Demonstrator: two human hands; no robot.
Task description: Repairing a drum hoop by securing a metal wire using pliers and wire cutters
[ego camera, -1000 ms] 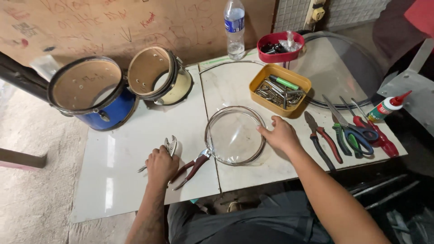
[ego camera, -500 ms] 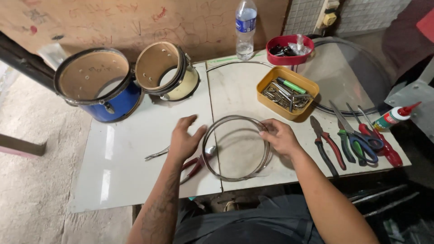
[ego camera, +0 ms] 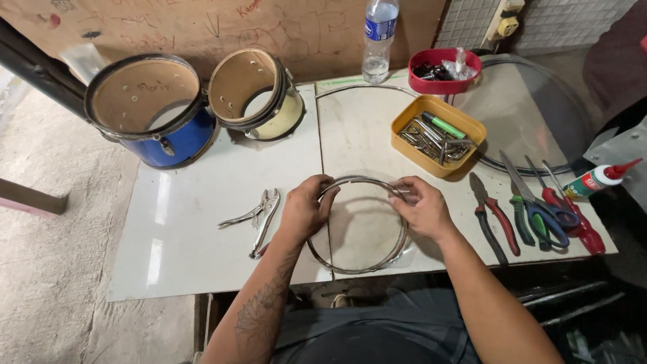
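Observation:
A round metal hoop with a clear skin [ego camera: 358,264] lies on the white tabletop [ego camera: 202,222] in front of me. My left hand [ego camera: 304,209] grips its left rim, fingers curled over the edge. My right hand [ego camera: 421,209] holds the right rim the same way. Silver locking pliers [ego camera: 259,214] rest on the table just left of my left hand, untouched.
A blue drum shell [ego camera: 151,108] and a cream drum shell [ego camera: 259,94] lie at the back left. A yellow tray of metal parts [ego camera: 438,135], a red tray [ego camera: 445,71], a water bottle [ego camera: 379,37], pliers and scissors [ego camera: 532,209], and a glue bottle [ego camera: 602,178] sit to the right.
My left hand left the locking pliers on the table and moved right onto the hoop's left rim. My right hand stayed on the hoop, now gripping its right rim.

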